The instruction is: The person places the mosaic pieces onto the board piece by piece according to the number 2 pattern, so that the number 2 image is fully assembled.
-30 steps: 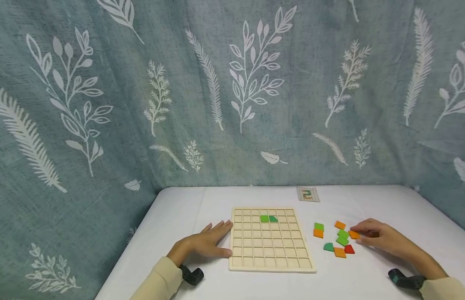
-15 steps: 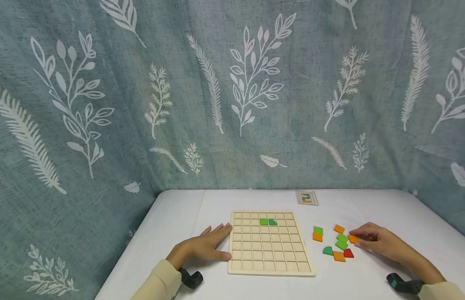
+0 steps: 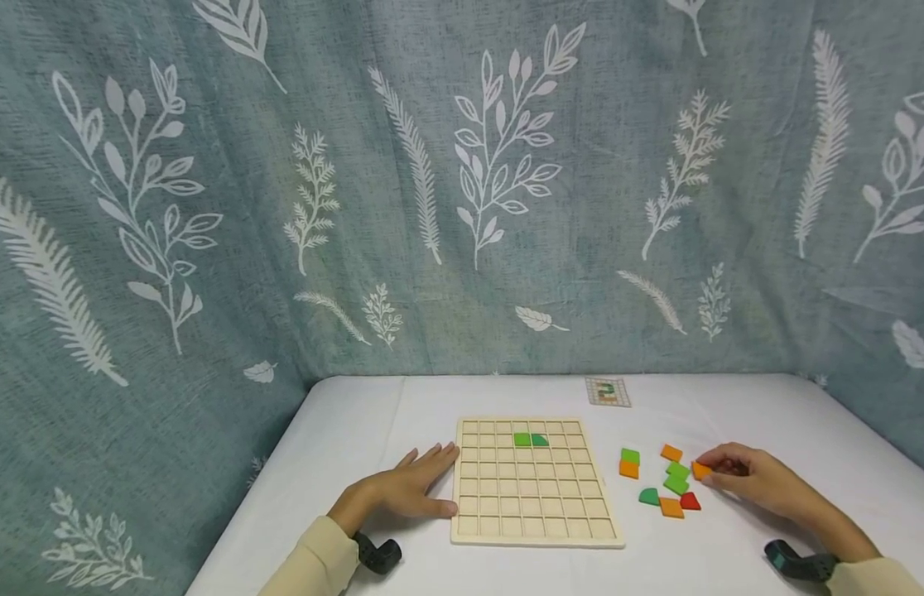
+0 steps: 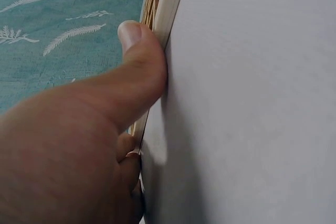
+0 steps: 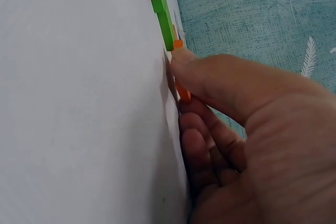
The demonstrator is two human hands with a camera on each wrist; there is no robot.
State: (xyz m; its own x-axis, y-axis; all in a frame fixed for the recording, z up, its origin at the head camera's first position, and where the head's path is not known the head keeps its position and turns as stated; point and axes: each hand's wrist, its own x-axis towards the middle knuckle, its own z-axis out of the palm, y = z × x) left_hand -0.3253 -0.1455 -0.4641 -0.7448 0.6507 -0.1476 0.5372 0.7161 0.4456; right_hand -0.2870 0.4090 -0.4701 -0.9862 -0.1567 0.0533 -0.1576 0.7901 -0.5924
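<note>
My left hand (image 3: 406, 488) lies with fingers spread against the left edge of a wooden grid board (image 3: 507, 497). In the left wrist view its thumb (image 4: 137, 45) touches the board's rim. My right hand (image 3: 763, 484) pinches an orange tile (image 3: 700, 471) between thumb and fingers, right of the board. The right wrist view shows that orange tile (image 5: 182, 92) partly covered by the thumb, close over the white table. A light green square tile (image 3: 522, 439) and a dark green rounded tile (image 3: 540, 439) sit side by side in the board's upper rows.
Loose tiles lie between board and right hand: several orange and green ones, such as a green tile (image 3: 676, 484), plus a red tile (image 3: 689, 501) and a dark green rounded piece (image 3: 648, 496). A small pattern card (image 3: 608, 392) lies farther back. A patterned curtain (image 3: 432, 207) surrounds the table.
The orange tile has turned slightly in my right hand's fingers. My left hand stays at the board's edge, and the other tiles keep their places.
</note>
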